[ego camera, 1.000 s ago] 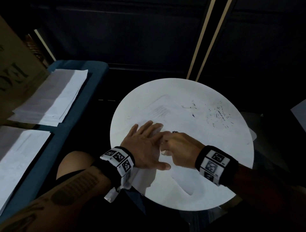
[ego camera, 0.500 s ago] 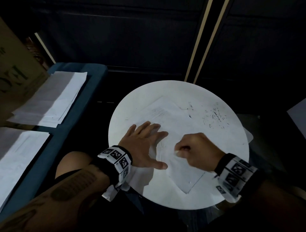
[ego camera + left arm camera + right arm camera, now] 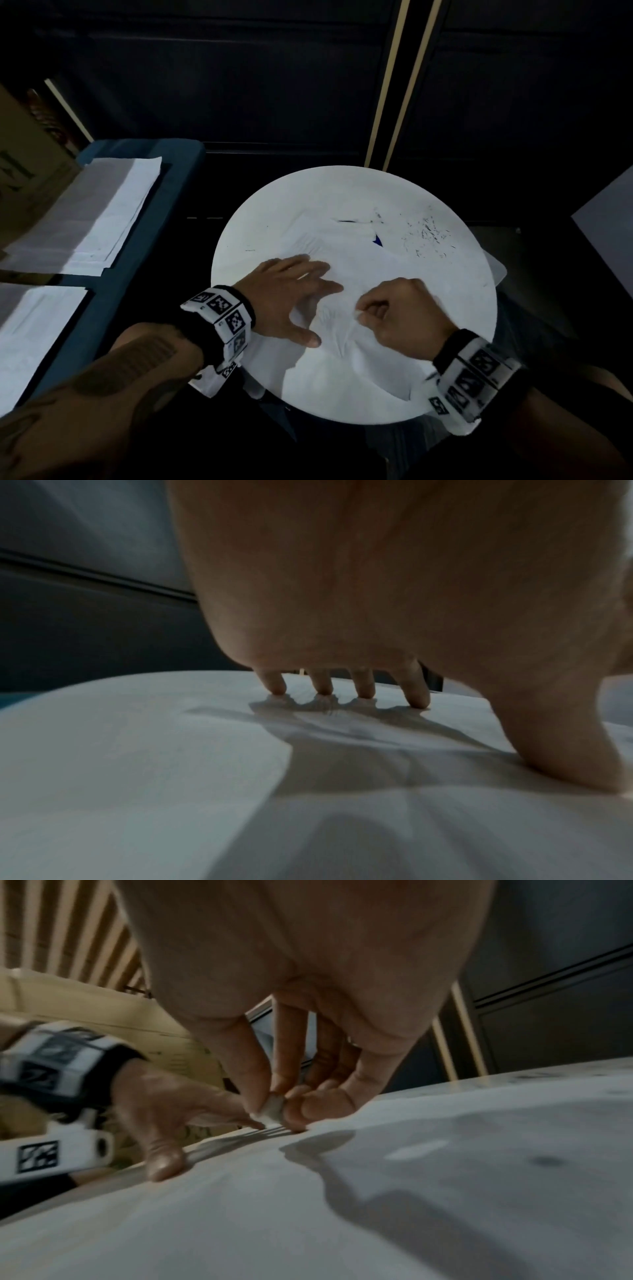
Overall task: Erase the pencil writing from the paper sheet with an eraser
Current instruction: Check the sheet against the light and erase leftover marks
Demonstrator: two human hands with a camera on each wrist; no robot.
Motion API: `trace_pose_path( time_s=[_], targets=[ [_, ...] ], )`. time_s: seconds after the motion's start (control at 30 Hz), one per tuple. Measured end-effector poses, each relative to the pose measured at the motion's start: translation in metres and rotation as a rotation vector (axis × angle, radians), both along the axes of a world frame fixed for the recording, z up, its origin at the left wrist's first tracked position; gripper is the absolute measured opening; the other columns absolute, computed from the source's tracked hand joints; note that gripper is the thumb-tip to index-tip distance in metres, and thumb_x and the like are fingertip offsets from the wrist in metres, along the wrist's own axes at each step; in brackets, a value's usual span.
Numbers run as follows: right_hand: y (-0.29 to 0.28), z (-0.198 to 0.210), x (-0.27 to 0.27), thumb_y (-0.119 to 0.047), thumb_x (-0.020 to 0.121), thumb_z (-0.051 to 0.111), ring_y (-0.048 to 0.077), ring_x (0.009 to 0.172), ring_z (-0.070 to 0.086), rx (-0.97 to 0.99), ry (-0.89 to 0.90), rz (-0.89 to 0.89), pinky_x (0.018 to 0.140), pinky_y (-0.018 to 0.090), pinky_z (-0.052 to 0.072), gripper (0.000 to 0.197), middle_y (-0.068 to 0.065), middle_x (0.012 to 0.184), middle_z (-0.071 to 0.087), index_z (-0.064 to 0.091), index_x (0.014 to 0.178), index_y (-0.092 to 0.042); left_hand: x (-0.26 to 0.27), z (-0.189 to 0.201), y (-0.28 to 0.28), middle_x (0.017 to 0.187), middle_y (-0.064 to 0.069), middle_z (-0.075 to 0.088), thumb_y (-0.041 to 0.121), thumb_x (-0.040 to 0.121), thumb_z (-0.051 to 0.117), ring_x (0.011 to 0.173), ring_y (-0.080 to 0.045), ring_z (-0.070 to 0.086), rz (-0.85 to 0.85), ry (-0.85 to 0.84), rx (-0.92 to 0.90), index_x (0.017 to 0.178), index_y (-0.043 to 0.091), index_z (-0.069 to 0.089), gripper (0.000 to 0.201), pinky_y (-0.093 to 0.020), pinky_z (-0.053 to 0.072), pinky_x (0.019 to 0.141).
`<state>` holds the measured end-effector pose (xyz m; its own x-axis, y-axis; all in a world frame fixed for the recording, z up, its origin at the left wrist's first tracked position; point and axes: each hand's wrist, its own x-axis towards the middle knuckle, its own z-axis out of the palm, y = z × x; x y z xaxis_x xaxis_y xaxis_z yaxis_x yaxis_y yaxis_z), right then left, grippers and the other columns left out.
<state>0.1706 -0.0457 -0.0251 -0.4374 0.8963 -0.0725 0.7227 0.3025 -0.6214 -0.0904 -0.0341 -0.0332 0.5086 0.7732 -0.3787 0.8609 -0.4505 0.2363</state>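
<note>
A white paper sheet lies on the round white table, creased between my hands. My left hand lies spread on the sheet's left part, its fingertips and thumb pressing the paper down. My right hand pinches a small white eraser between thumb and fingers, its tip on the paper just right of the left thumb. Faint pencil lines show beyond the left fingers. In the head view the eraser is only a pale speck at the right fingertips.
Dark eraser crumbs lie scattered at the table's far right. Stacks of paper rest on a blue surface to the left, beside a cardboard box. Dark panels stand behind the table.
My right hand drew away from the left hand, to the right and nearer me, then shifted slightly left, rubbing. The sheet has buckled between the hands. The left hand stayed pressed down.
</note>
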Motion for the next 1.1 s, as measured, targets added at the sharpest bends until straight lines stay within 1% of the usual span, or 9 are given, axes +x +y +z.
trace_pose_path(
  time_s=[0.13,0.3,0.37,0.5,0.63,0.8,0.93,1.0,1.1],
  targets=[
    [0.004,-0.004,-0.035,-0.023,0.083,0.069,0.021,0.072,0.062,0.044,-0.132,0.04,0.076,0.032,0.054,0.016,0.002,0.065,0.066,0.073,0.071,-0.013,0.005,0.002,0.007,0.169,0.021,-0.004,0.091,0.071,0.062,0.156,-0.016,-0.008,-0.028,0.057,0.013,0.151,0.069,0.007,0.1,-0.052,0.014,0.122],
    [0.002,0.004,-0.058,-0.015,0.092,0.064,0.025,0.088,0.061,0.018,-0.273,0.179,0.062,0.025,0.035,0.015,0.001,0.091,0.066,0.073,0.08,-0.016,0.012,0.002,0.014,0.161,0.026,-0.002,0.088,0.06,0.071,0.151,-0.016,-0.006,0.001,0.087,0.009,0.147,0.067,0.018,0.105,-0.049,0.016,0.119],
    [0.002,0.003,-0.061,-0.012,0.09,0.067,0.026,0.092,0.065,0.026,-0.289,0.252,0.065,0.027,0.043,0.011,0.001,0.101,0.069,0.073,0.084,-0.018,0.013,0.003,0.015,0.16,0.028,-0.002,0.086,0.059,0.073,0.151,-0.014,-0.007,0.015,0.078,0.0,0.147,0.066,0.021,0.104,-0.048,0.015,0.119],
    [0.026,-0.007,-0.044,-0.018,0.092,0.068,0.027,0.096,0.064,0.05,-0.354,0.169,0.081,0.044,0.056,0.01,-0.002,0.094,0.061,0.071,0.083,-0.023,0.015,0.004,0.015,0.159,0.024,-0.001,0.087,0.061,0.07,0.15,-0.018,-0.006,-0.007,0.102,0.017,0.145,0.066,0.019,0.1,-0.051,0.019,0.116],
    [0.009,-0.017,-0.055,-0.007,0.085,0.068,0.02,0.098,0.066,0.066,-0.283,0.427,0.078,0.039,0.057,0.034,-0.015,0.099,0.062,0.058,0.101,-0.035,0.011,0.002,0.015,0.159,0.027,-0.001,0.084,0.058,0.075,0.149,-0.013,-0.009,0.012,0.035,-0.005,0.145,0.072,0.02,0.103,-0.049,0.014,0.117],
    [0.028,-0.014,-0.035,-0.022,0.094,0.064,0.02,0.091,0.059,0.089,-0.353,0.248,0.081,0.045,0.055,0.01,-0.011,0.094,0.054,0.07,0.089,-0.028,0.015,0.002,0.014,0.16,0.024,-0.001,0.087,0.059,0.071,0.15,-0.019,-0.006,0.003,0.084,0.015,0.145,0.07,0.014,0.104,-0.052,0.017,0.114],
    [-0.003,-0.01,-0.032,-0.023,0.089,0.065,0.016,0.09,0.064,0.027,-0.274,0.318,0.079,0.039,0.056,0.011,-0.011,0.095,0.066,0.075,0.089,-0.027,0.012,0.004,0.014,0.164,0.021,0.0,0.089,0.062,0.07,0.148,-0.019,-0.003,0.01,0.083,0.027,0.149,0.073,0.004,0.111,-0.048,0.018,0.114],
    [-0.003,-0.002,-0.016,-0.019,0.086,0.074,0.008,0.083,0.065,0.041,-0.152,0.143,0.08,0.03,0.054,0.01,-0.012,0.091,0.07,0.08,0.088,-0.027,0.011,0.008,0.012,0.163,0.018,0.005,0.096,0.063,0.062,0.147,-0.023,0.004,0.016,0.101,0.021,0.151,0.07,0.003,0.109,-0.048,0.021,0.112],
    [-0.003,0.005,0.005,-0.009,0.081,0.08,0.001,0.068,0.065,0.051,-0.002,-0.099,0.073,0.01,0.046,0.011,-0.015,0.069,0.071,0.081,0.083,-0.02,0.007,0.012,0.007,0.157,0.018,0.012,0.102,0.069,0.048,0.142,-0.023,0.014,0.053,0.09,-0.014,0.153,0.067,0.005,0.1,-0.05,0.022,0.115]
  ],
)
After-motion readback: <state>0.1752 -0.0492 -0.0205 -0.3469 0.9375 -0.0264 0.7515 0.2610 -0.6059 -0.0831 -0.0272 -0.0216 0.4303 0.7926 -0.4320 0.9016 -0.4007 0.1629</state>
